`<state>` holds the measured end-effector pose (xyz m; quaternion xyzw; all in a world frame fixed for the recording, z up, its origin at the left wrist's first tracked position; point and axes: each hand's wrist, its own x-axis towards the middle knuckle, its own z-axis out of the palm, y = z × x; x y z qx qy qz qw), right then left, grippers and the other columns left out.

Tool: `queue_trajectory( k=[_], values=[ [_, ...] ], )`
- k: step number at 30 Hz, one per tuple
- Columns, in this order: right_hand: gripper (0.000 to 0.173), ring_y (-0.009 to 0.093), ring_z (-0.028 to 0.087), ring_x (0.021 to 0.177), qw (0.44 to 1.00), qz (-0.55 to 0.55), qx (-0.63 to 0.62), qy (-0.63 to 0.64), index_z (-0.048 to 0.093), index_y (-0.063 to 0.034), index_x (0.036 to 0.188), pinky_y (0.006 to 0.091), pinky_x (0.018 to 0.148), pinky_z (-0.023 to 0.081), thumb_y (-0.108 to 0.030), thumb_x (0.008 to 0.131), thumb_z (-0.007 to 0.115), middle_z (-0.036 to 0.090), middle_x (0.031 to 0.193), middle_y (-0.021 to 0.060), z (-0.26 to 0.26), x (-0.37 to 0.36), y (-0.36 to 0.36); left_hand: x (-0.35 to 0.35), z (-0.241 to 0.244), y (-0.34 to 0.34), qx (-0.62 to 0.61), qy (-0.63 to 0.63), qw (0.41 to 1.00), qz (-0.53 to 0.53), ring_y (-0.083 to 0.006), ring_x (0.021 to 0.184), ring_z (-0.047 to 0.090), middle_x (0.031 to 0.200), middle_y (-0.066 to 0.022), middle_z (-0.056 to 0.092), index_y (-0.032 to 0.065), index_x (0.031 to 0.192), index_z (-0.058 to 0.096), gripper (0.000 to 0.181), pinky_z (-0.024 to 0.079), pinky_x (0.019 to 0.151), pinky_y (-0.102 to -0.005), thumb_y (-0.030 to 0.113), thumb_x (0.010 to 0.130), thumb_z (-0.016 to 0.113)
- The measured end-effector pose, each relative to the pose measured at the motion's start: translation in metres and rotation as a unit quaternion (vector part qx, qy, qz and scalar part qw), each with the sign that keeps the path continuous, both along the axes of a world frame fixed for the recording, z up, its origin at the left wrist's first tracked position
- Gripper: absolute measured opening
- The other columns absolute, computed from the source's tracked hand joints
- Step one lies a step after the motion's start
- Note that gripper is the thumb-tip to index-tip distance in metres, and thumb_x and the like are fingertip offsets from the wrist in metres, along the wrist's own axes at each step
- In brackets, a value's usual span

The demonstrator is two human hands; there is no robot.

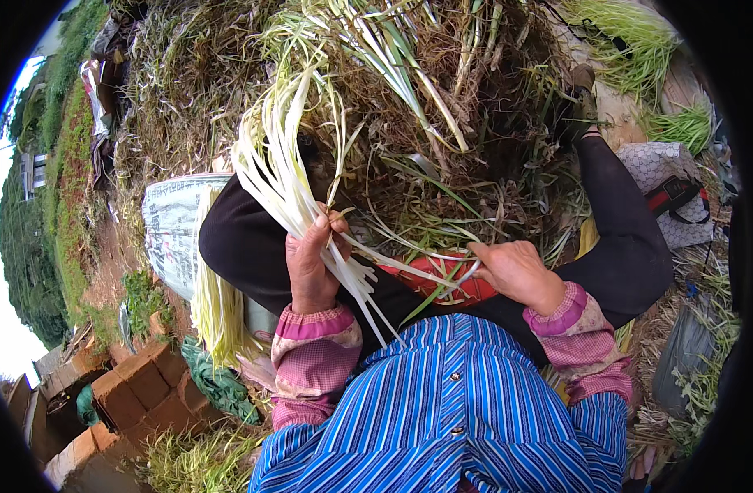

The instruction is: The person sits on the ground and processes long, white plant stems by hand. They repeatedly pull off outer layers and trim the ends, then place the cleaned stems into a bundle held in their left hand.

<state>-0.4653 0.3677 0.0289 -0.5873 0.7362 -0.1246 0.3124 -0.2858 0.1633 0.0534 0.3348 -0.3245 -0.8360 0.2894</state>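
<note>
My left hand is closed around a bunch of pale yellow-white leafy stalks; their leaves fan out above it and their white ends point down towards my striped shirt. To the right, my right hand pinches a thin pale stalk between thumb and fingers. That stalk runs across towards the bunch, and whether it is joined there cannot be told. Under and between the hands lies a red object with loose leaves on it. A heap of uprooted plants with roots lies beyond my hands.
A printed woven sack and a bundle of yellow stalks are by my left knee. Reddish bricks and green netting lie lower left. On the right are a patterned bag and piles of green leaves.
</note>
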Motion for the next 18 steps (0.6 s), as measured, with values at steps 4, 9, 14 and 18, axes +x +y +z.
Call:
queue_trajectory(
  k=[4,9,14,18],
  values=[
    [0.058,0.010,0.050,0.052,0.882,-0.155,-0.072,-0.439,0.047,-0.0001,0.112,0.0234,0.048,0.040,-0.044,0.076,0.058,0.054,0.059,0.0059,0.010,0.005,-0.084,-0.003,0.002,0.009,0.025,-0.013,0.999,-0.016,-0.0077,0.061,0.052,0.074,-0.0048,0.055,0.0048,0.095,0.048,0.019,0.041,0.042,-0.0180,0.014,0.080,0.057],
    [0.021,0.003,0.048,0.054,0.776,-0.112,-0.137,-0.606,0.058,0.0004,0.078,0.0166,0.048,0.039,-0.019,0.084,0.055,0.056,0.066,0.0003,0.000,0.037,-0.143,0.001,-0.006,0.010,0.006,-0.034,0.998,-0.045,-0.0094,0.061,0.054,0.077,-0.0050,0.057,0.0026,0.103,0.049,0.026,0.046,0.051,-0.0193,0.013,0.080,0.056],
    [0.022,0.003,0.045,0.047,0.769,-0.185,-0.154,-0.592,0.057,-0.0026,0.070,0.0158,0.044,0.038,-0.020,0.084,0.055,0.053,0.056,-0.0017,0.023,0.013,-0.138,0.003,-0.006,0.012,-0.011,-0.034,0.999,-0.020,-0.0104,0.065,0.051,0.078,-0.0054,0.054,0.0007,0.122,0.037,0.046,0.046,0.057,-0.0199,0.007,0.079,0.055],
    [0.022,0.006,0.044,0.050,0.546,-0.270,-0.340,-0.717,0.056,-0.0052,0.073,0.0237,0.050,0.039,-0.024,0.084,0.054,0.049,0.057,-0.0007,0.031,-0.057,-0.096,0.007,-0.007,0.007,0.010,-0.047,0.999,0.001,-0.0089,0.065,0.045,0.074,-0.0020,0.050,0.0058,0.128,0.029,0.057,0.040,0.050,-0.0180,0.010,0.079,0.056]
  ],
)
